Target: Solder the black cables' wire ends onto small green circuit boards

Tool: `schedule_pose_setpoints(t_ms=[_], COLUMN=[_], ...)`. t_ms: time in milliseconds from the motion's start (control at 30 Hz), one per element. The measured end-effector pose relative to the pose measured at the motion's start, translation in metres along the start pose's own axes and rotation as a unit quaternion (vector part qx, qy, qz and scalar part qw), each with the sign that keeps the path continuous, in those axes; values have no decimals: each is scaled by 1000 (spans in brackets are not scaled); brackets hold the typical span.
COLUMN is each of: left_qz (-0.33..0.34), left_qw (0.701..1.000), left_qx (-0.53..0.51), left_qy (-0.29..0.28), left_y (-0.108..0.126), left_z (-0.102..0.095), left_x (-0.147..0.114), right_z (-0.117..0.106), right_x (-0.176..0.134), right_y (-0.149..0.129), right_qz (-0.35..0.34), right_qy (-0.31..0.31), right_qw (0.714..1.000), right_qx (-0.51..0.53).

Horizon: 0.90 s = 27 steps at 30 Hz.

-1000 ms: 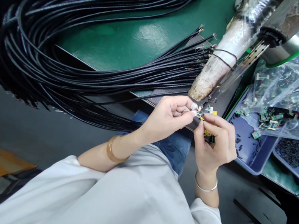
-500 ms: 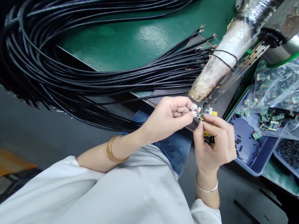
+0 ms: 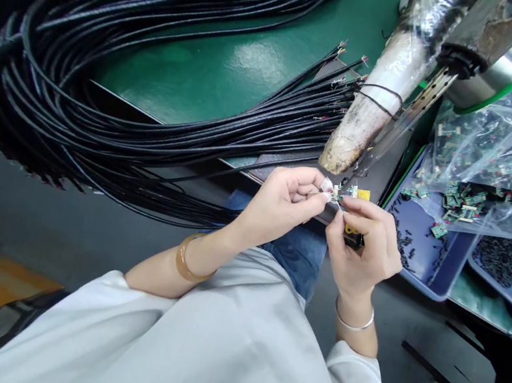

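At the bench edge, my left hand (image 3: pixel 281 199) is closed in a pinch, its fingertips beside a small green circuit board (image 3: pixel 348 192) with a row of pale contacts. A fine strand shows at those fingertips, but what they grip is mostly hidden. Facing it, my right hand (image 3: pixel 369 241) pinches a thin light wire (image 3: pixel 339 205) between thumb and index finger. A soldering iron (image 3: pixel 399 127) slants down from above, its tip close to the board and both hands. Under the right fingers sits a yellow piece (image 3: pixel 363 196), partly covered.
A large bundle of black cables (image 3: pixel 186 136) spans the left, stripped ends near the iron. A stained white pipe (image 3: pixel 365 118) hangs above my hands. At right are a solder spool (image 3: pixel 494 75), a bag of circuit boards (image 3: pixel 507 143) and blue trays (image 3: pixel 435 286) with small black parts.
Both hands stay close together at the iron's tip, with only slight movement. The thin wire at my right fingertips is angled a little differently. The whole view has shifted slightly.
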<state>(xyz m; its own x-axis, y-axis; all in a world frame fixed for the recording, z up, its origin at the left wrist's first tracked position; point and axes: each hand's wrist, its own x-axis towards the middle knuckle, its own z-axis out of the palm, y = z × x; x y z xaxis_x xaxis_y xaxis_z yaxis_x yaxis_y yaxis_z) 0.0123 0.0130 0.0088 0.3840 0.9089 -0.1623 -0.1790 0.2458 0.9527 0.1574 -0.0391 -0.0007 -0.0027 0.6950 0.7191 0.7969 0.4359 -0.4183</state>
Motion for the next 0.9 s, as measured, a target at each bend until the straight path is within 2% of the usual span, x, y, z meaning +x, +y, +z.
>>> schedule_pose_setpoints(t_ms=[233,700,900], left_qz=[25,9,-11], left_qw=[1000,1000,1000], left_qx=[0,8,4], left_qy=[0,2,-7], left_y=[7,3,4], left_z=[4,1,0], left_x=[1,0,-1], right_z=[-1,0,0], right_x=[4,2,0], right_y=[-2,0,0], right_qz=[9,-10,21], right_qy=[9,-1,3], right_qw=[1000,1000,999], right_qx=[-3,-3,29])
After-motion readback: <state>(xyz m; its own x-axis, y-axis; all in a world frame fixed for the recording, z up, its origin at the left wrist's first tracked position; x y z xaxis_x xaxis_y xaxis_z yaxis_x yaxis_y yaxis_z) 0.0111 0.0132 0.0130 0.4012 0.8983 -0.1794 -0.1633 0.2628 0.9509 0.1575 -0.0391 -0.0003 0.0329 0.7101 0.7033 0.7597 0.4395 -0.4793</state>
